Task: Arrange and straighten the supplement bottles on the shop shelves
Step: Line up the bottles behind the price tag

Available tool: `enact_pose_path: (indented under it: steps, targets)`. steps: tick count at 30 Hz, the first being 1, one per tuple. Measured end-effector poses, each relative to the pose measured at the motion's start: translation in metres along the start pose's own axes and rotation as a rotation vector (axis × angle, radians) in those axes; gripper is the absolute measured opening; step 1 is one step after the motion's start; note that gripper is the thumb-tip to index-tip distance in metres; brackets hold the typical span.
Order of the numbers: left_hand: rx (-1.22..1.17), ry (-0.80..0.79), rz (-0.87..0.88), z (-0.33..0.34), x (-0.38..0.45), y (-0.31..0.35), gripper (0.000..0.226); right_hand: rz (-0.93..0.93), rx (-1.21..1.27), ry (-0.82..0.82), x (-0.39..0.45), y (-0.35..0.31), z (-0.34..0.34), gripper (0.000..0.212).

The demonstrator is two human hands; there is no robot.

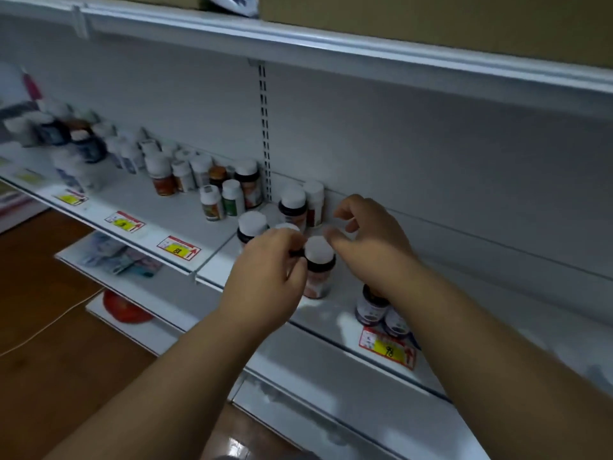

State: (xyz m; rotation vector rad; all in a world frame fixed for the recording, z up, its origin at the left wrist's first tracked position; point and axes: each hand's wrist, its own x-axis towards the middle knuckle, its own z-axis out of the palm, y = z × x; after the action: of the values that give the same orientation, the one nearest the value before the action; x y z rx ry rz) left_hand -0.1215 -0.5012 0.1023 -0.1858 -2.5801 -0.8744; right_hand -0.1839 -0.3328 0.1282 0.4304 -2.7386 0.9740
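A white-capped dark supplement bottle (319,267) stands upright on the white shelf (212,227). My left hand (265,277) is just left of it, fingers curled round another white-capped bottle (286,227) that it mostly hides. My right hand (368,234) hovers just right of and above the front bottle with loosely curled fingers, its thumb near the cap, holding nothing. More white-capped bottles stand behind: one at the left (252,225), two by the back wall (293,205) (314,200). Two dark bottles (371,305) sit under my right forearm.
A crowded group of mixed bottles (205,180) fills the shelf to the left, blurred farther out. Yellow price tags (179,249) (388,350) line the shelf's front edge. An upper shelf (298,44) overhangs. Lower shelves hold packets (116,257) and a red item (126,308).
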Motion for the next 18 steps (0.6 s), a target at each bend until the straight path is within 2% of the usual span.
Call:
enact_pose_path:
  steps: [2,4,9,14,18]
  targets:
    - [0.0,0.018,-0.015,-0.012,0.013,-0.022,0.021,0.005,-0.045,-0.05,0.03,-0.004,0.019,0.022]
    - [-0.014,0.007,-0.012,-0.021,0.03,-0.044,0.02,0.02,-0.086,-0.079,0.062,-0.007,0.04,0.035]
    - [-0.057,-0.102,0.035,-0.031,0.083,-0.103,0.028,0.15,-0.237,-0.218,0.134,-0.013,0.094,0.051]
    - [-0.141,-0.159,0.143,-0.029,0.116,-0.146,0.024,0.29,-0.325,-0.213,0.15,-0.018,0.122,0.041]
    - [-0.21,-0.281,0.143,-0.025,0.143,-0.165,0.022,0.181,-0.395,-0.065,0.148,-0.023,0.132,0.018]
